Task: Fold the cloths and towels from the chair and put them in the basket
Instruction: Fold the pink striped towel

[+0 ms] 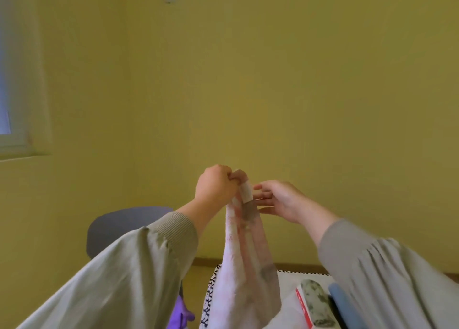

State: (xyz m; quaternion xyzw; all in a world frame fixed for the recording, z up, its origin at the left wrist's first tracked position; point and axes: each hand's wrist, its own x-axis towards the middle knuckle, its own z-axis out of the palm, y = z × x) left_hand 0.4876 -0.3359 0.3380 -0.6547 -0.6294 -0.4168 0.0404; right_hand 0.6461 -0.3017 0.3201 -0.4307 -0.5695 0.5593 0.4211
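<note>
A pale pink towel point(246, 266) hangs lengthwise in the centre of the frame, and the small light tab point(246, 192) at its top is too blurred to read. The left hand point(216, 184) grips its top edge in a closed fist, while the right hand point(275, 199) sits just beside it, fingers loosely extended toward the tab. The towel's lower end drops in front of the black-patterned basket point(211, 294) at bottom centre, which holds a green mottled roll point(315, 301) and a blue cloth point(344, 304); a grey chair point(116, 226) stands at left.
</note>
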